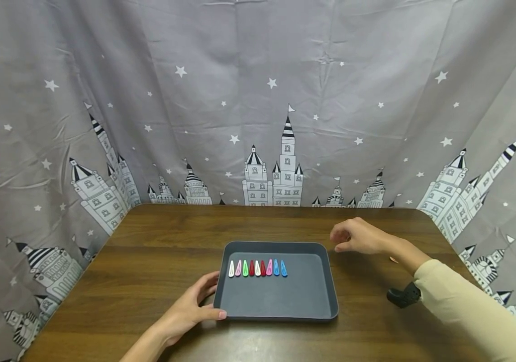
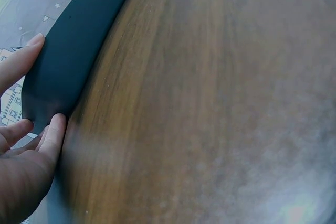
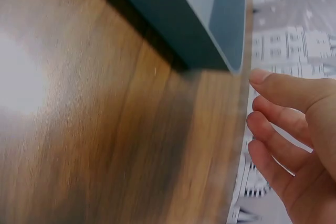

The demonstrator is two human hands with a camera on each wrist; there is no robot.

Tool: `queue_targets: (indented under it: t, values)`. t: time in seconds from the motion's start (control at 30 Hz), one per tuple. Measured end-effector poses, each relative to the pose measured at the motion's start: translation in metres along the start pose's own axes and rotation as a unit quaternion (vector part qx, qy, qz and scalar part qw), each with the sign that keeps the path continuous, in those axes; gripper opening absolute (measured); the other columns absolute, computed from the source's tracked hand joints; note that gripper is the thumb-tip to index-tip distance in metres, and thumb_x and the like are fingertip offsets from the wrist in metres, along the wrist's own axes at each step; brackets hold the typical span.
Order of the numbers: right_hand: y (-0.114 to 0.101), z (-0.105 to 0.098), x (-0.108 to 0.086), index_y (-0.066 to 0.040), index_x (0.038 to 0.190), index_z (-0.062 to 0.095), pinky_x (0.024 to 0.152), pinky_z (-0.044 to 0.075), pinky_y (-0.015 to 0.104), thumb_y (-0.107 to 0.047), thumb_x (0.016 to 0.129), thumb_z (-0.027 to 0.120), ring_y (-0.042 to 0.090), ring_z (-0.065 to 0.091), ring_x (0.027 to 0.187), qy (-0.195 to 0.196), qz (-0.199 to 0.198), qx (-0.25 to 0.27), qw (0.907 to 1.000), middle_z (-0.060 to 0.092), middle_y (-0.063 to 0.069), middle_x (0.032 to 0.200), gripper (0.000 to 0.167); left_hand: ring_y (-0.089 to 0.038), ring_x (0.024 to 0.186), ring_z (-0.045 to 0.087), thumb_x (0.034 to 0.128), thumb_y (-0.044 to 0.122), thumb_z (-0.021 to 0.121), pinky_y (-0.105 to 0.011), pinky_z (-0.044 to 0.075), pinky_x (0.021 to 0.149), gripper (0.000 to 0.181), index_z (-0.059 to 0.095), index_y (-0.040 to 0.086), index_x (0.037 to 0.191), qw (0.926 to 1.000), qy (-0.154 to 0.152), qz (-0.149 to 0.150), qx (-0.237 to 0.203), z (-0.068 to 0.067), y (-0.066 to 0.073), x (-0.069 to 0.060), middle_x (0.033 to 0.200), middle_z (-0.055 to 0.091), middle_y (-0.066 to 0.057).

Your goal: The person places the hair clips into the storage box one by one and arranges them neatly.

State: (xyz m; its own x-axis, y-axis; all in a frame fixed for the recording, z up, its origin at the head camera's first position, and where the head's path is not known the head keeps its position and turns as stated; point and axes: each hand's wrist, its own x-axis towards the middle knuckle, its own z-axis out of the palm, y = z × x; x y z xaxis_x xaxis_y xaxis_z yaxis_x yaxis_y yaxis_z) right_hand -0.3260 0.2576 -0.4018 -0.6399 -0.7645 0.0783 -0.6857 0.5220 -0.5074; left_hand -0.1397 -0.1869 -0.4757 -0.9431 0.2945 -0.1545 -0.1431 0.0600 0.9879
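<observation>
A dark grey rectangular tray (image 1: 280, 301) lies on the wooden table. Inside it, along the back left, several snap hair clips (image 1: 258, 268) stand in a row: white, pink, green, red and blue ones. My left hand (image 1: 190, 306) grips the tray's front left corner, thumb at the front and fingers along the left side. The left wrist view shows its fingertips (image 2: 56, 121) against the tray wall (image 2: 68, 51). Off the tray's right back corner, my right hand (image 1: 359, 237) hovers with loosely bent fingers. In the right wrist view nothing shows between thumb and fingers (image 3: 270, 129).
The brown table (image 1: 163, 251) extends around the tray. A small orange-brown piece (image 1: 393, 259), too small to identify, is beneath the right forearm. A black device (image 1: 404, 295) sits at the right wrist. Behind hangs a grey curtain (image 1: 194, 115) with castles and stars.
</observation>
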Motion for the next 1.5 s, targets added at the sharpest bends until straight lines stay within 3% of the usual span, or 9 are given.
queue_targets:
  t: [0.47,0.93,1.13,1.33,1.5]
  values:
    - [0.043,-0.030,-0.050,-0.002,0.103,0.074,0.079,0.054,0.041,-0.012,0.086,0.084,0.016,0.068,0.088,0.034,0.120,-0.020,0.9920,0.074,0.005,0.097,0.022,-0.039,0.147,0.029,0.0839,0.003,0.084,-0.024,0.040,0.104,0.093,0.029,0.001,0.159,1.0000,0.002,-0.001,0.003,-0.001,-0.001,0.000,0.159,0.033,-0.024]
    - [0.090,-0.028,-0.099,-0.003,0.098,0.072,0.071,0.053,0.030,-0.008,0.081,0.085,0.014,0.066,0.083,-0.016,0.169,0.010,0.9854,0.070,-0.003,0.088,0.021,-0.039,0.148,0.029,0.0844,0.004,0.084,-0.029,0.040,0.108,0.093,0.028,0.001,0.159,1.0000,-0.001,0.000,0.001,-0.001,-0.003,-0.001,0.160,0.032,-0.024]
    - [0.095,-0.016,-0.106,0.000,0.095,0.068,0.064,0.050,0.029,-0.003,0.081,0.082,0.014,0.061,0.071,-0.032,0.184,0.072,0.9798,0.064,0.000,0.083,0.019,-0.039,0.147,0.030,0.0847,0.004,0.083,-0.030,0.041,0.108,0.093,0.028,0.001,0.159,1.0000,-0.002,-0.004,0.003,-0.002,-0.002,-0.003,0.160,0.032,-0.024]
    - [0.096,-0.009,-0.105,-0.008,0.084,0.066,0.059,0.043,0.026,-0.005,0.087,0.079,0.009,0.054,0.059,0.003,0.174,0.032,0.9843,0.058,-0.006,0.068,0.014,-0.039,0.147,0.030,0.0844,0.004,0.084,-0.031,0.039,0.110,0.093,0.029,0.001,0.159,1.0000,-0.001,0.001,0.004,-0.001,0.000,-0.001,0.159,0.033,-0.024]
    - [0.093,-0.008,-0.102,-0.009,0.081,0.062,0.054,0.042,0.026,0.002,0.088,0.071,0.009,0.052,0.054,-0.009,0.162,0.030,0.9863,0.055,-0.006,0.062,0.016,-0.039,0.147,0.030,0.0842,0.003,0.083,-0.028,0.041,0.108,0.093,0.028,0.000,0.159,1.0000,-0.004,0.006,-0.002,0.000,-0.001,-0.001,0.159,0.033,-0.025]
